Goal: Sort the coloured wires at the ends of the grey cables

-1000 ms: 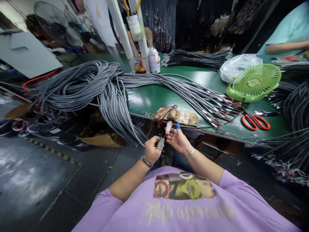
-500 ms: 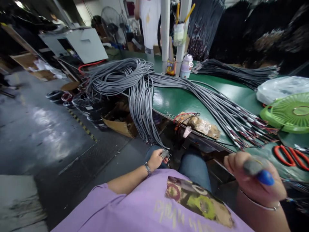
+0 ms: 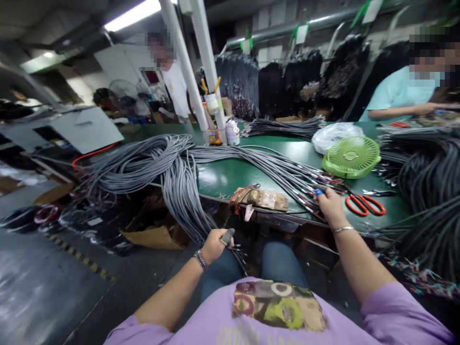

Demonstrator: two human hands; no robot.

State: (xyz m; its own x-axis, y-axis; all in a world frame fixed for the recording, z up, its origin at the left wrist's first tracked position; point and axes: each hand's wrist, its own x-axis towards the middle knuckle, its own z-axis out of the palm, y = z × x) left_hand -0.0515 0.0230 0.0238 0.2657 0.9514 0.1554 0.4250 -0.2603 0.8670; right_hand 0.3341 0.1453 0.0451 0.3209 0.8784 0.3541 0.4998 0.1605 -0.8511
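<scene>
A green-topped workbench [image 3: 224, 177] ran across the view, with a co-worker in a turquoise shirt [image 3: 390, 93] beyond it at the right. Grey cables [image 3: 143, 160] lay on it in a thick looped coil at the left; one part hung over the front edge towards the person's knees, and another fanned out to the right, its stripped ends on the tabletop. Behind these lay a bundle of darker cables [image 3: 283, 127]. A green fan [image 3: 351, 155] was near the fanned ends, just in front of a clear plastic bag [image 3: 325, 139]. A cardboard strip [image 3: 273, 200] lay along the front edge, and red-handled scissors [image 3: 365, 204] lay just right of the right hand [image 3: 331, 205]. That hand reached onto the fanned cable ends, fingers bent narrow; whether they pinched any could not be told. The left hand [image 3: 215, 246] was curled beside the hanging cable ends; its grasp was hidden. Smallest were a grey fingertip cover [image 3: 227, 236] on the left hand and a blue one on the right.
</scene>
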